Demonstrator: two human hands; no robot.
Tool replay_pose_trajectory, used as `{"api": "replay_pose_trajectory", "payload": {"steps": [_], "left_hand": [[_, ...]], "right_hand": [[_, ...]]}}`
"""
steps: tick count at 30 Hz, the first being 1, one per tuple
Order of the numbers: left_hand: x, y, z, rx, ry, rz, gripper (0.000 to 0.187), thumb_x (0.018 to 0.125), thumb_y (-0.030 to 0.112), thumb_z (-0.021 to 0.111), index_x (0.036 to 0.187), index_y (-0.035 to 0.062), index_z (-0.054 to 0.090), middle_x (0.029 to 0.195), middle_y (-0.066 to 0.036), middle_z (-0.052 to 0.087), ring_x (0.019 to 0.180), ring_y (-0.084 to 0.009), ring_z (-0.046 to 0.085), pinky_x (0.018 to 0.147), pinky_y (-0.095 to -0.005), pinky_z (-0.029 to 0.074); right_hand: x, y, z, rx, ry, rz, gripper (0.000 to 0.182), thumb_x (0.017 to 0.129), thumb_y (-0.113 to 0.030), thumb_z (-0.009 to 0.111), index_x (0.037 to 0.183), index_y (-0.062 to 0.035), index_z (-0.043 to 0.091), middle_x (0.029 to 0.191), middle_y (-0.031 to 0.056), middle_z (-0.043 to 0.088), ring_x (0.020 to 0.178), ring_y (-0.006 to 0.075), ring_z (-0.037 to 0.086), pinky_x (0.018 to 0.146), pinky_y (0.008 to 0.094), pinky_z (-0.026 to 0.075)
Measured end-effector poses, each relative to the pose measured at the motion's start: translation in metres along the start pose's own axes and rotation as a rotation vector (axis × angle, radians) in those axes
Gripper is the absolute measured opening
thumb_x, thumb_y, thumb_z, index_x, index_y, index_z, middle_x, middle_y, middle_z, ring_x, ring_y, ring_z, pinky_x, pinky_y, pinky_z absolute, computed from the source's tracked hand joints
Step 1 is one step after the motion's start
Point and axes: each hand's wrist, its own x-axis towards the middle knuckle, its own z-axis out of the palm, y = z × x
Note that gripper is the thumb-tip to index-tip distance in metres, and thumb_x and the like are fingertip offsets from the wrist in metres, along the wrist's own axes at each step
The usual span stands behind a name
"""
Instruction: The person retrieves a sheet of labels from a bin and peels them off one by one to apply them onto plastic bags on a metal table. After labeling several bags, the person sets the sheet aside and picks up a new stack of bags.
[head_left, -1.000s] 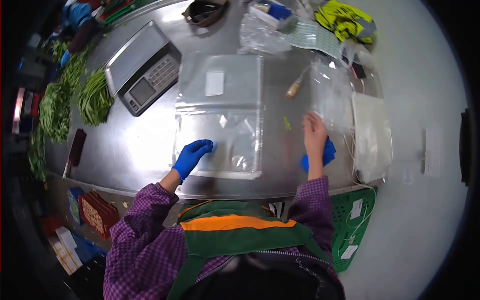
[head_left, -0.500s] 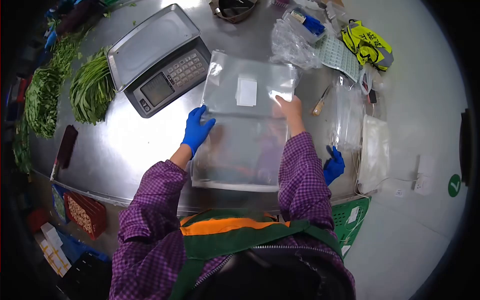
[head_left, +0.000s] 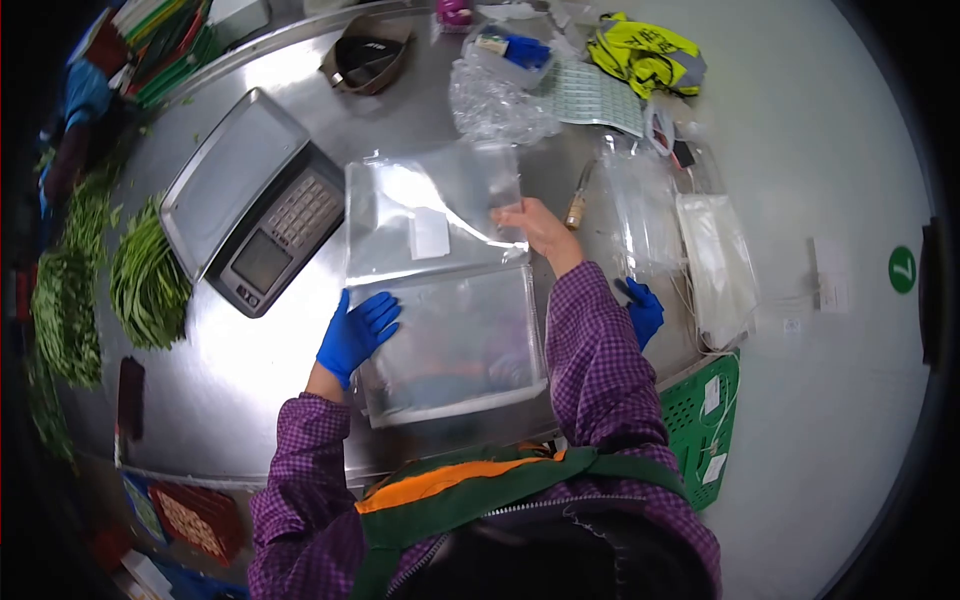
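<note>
A clear plastic bag (head_left: pixel 385 200) with a white label (head_left: pixel 430 233) lies across the upper part of a stack of clear plastic bags (head_left: pixel 455 350). My right hand (head_left: pixel 540 230), bare, pinches the right edge of the labelled bag between thumb and fingers. A bright crease runs from the bag's middle toward those fingertips. In a blue glove, my left hand (head_left: pixel 358 335) rests at the stack's left edge, fingers stretched over the plastic. The bags lie flat on the metal table (head_left: pixel 240 400).
Left of the bags stands a weighing scale (head_left: pixel 260 220), with bundled green vegetables (head_left: pixel 150 275) beyond it. To the right lie a wooden-handled knife (head_left: pixel 577 205), a loose blue glove (head_left: pixel 645 312) and more plastic bags (head_left: pixel 645 215). Crumpled plastic (head_left: pixel 495 100) sits at the back.
The whole view has turned and shifted, so the scale and vegetables appear lower and further left. The labelled bag shows a new crease toward my right hand. Both hands stay at the bags.
</note>
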Motion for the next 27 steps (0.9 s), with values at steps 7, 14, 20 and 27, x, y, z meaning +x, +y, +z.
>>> {"api": "replay_pose_trajectory", "payload": {"steps": [7,14,20,27], "left_hand": [[-0.016,0.0,0.005,-0.067,-0.098,0.107,0.088,0.086,0.068,0.035,0.134,-0.0049,0.032,0.13,-0.022,0.045,0.118,-0.0342,0.046,0.104,-0.0444,0.034],[-0.021,-0.008,0.022,0.059,0.224,-0.084,0.042,0.087,0.029,0.054,0.116,-0.0022,0.055,0.102,-0.016,0.064,0.09,-0.027,0.064,0.081,-0.0359,0.053],[-0.003,-0.006,-0.026,0.244,0.174,0.007,0.04,0.092,0.036,0.047,0.117,0.0056,0.056,0.102,-0.01,0.064,0.091,-0.0237,0.062,0.081,-0.0364,0.051],[0.008,0.019,-0.047,0.86,0.343,0.009,0.05,0.089,0.038,0.054,0.124,0.0013,0.051,0.114,-0.013,0.058,0.104,-0.0253,0.057,0.091,-0.0369,0.045]], "right_hand": [[-0.117,-0.02,0.015,-0.69,-0.604,-0.404,0.021,0.074,-0.002,0.061,0.092,-0.0102,0.069,0.095,0.0055,0.067,0.093,0.0203,0.062,0.084,0.0323,0.046],[-0.19,0.048,0.033,-1.274,-0.233,-0.494,0.035,0.081,-0.004,0.052,0.114,-0.0092,0.058,0.12,0.0125,0.056,0.115,0.0268,0.05,0.097,0.0406,0.037],[-0.208,0.115,0.093,-1.368,0.231,-0.412,0.051,0.085,-0.026,0.057,0.13,-0.0073,0.044,0.142,0.0147,0.032,0.133,0.0297,0.027,0.108,0.044,0.023],[-0.21,0.142,0.092,-1.214,0.292,-0.476,0.055,0.083,-0.028,0.059,0.133,-0.012,0.042,0.145,0.014,0.027,0.137,0.0286,0.019,0.113,0.0435,0.014]]}}
